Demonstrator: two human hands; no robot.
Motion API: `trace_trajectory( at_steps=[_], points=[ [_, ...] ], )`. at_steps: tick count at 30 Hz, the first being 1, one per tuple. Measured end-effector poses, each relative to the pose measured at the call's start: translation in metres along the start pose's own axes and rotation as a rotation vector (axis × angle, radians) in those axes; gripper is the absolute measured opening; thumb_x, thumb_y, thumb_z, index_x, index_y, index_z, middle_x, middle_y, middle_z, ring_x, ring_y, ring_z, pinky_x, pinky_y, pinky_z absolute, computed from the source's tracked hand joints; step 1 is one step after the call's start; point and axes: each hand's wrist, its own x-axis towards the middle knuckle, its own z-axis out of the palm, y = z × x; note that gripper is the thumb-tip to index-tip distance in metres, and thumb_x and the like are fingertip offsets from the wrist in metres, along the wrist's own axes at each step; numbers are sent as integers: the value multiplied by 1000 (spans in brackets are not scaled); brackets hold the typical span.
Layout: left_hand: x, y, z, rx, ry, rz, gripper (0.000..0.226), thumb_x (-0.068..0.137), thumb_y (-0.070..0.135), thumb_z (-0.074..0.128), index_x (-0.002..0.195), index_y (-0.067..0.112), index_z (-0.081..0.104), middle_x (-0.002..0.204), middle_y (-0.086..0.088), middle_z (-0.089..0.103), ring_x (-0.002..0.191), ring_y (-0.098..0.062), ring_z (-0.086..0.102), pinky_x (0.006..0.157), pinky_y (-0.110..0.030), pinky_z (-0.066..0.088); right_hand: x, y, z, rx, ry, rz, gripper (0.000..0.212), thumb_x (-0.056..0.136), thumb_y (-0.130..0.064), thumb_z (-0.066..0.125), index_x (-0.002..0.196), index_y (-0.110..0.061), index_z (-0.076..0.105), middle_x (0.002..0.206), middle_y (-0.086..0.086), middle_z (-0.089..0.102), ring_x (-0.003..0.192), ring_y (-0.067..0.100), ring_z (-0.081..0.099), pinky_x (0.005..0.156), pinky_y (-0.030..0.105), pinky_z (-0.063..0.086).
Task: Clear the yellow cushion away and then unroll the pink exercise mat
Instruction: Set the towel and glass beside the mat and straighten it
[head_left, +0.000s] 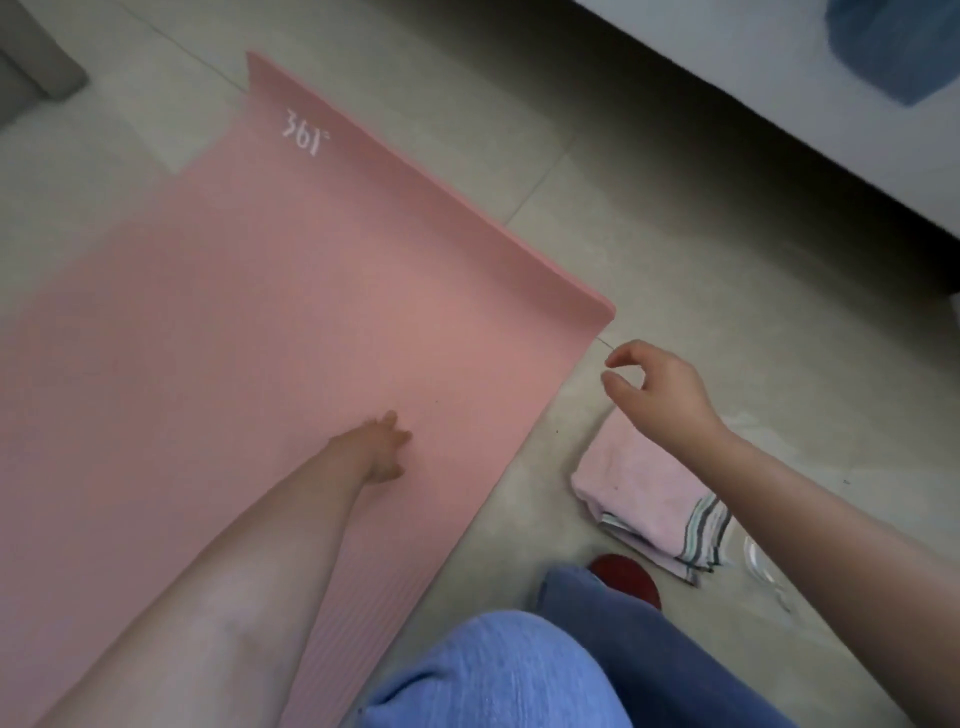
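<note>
Mat (249, 312), pink, lies unrolled flat on the tiled floor (597, 208), a white "361°" logo (305, 136) near its far end. Left hand (376, 449) rests on the mat, fingers loosely bent, holding nothing. Right hand (657, 384) hovers over the floor just beside the mat's corner, fingers loosely curled and empty. A folded towel (649, 499) lies beneath the right wrist.
</note>
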Motion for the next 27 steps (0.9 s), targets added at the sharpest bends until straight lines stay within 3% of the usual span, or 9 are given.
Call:
trace_trajectory(
  at_steps=[3, 7, 9, 12, 15, 17, 22, 27],
  points=[
    [-1, 1, -5, -23, 24, -27, 52, 96, 24, 41, 145, 14, 29, 159, -10, 7, 144, -25, 22, 116, -31, 24, 18, -1, 11, -141, -97, -46, 24, 84, -12, 59, 102, 0, 67, 113, 19, 66, 100, 31, 58, 86, 27, 34],
    [5, 3, -25, -95, 122, -46, 49, 95, 25, 42, 141, 10, 37, 150, -13, 35, 137, -26, 36, 111, -31, 32, 56, 0, 25, -262, -142, -46, 24, 85, -18, 57, 102, -7, 70, 135, 17, 51, 133, 28, 36, 107, 29, 27],
    [9, 3, -28, -133, 200, -67, 49, 94, 24, 44, 140, 10, 36, 146, -14, 39, 133, -28, 39, 109, -35, 37, 73, 1, 33, -341, -149, -68, 27, 85, -19, 57, 108, -9, 68, 147, 16, 36, 140, 28, 22, 112, 34, 23],
    [17, 0, -25, -141, 366, -143, 57, 91, 27, 49, 142, 10, 29, 147, -14, 32, 134, -31, 33, 106, -40, 38, 95, 0, 45, -425, -65, -119, 33, 82, -15, 58, 115, -9, 63, 152, 17, 24, 141, 32, 15, 115, 44, 17],
    [23, -8, -22, -136, 343, -272, 92, 86, 42, 56, 149, 11, -4, 158, -15, -4, 145, -34, 2, 115, -44, 23, 117, 4, 53, -465, -56, -146, 39, 84, -11, 52, 123, -6, 54, 145, 20, 35, 130, 35, 37, 110, 45, 26],
    [28, -16, -17, -143, 298, -326, 103, 83, 47, 59, 147, 10, -13, 157, -17, -16, 145, -35, -8, 116, -47, 18, 133, 8, 56, -396, -46, -153, 37, 87, -6, 45, 122, -1, 53, 130, 25, 47, 111, 39, 51, 93, 43, 41],
    [30, -17, -11, -75, 277, -324, 103, 81, 51, 59, 148, 11, -9, 156, -18, -15, 145, -37, -8, 115, -47, 21, 160, 25, 56, -288, -10, -93, 28, 84, 4, 40, 110, 7, 52, 113, 32, 51, 97, 42, 54, 75, 42, 43],
    [32, -12, -13, -22, 265, -346, 104, 80, 52, 59, 148, 10, -8, 156, -20, -8, 144, -38, -2, 114, -45, 24, 182, 35, 57, -279, -32, -68, 21, 85, -4, 43, 100, 8, 52, 101, 34, 57, 89, 42, 56, 63, 34, 31]
  ],
)
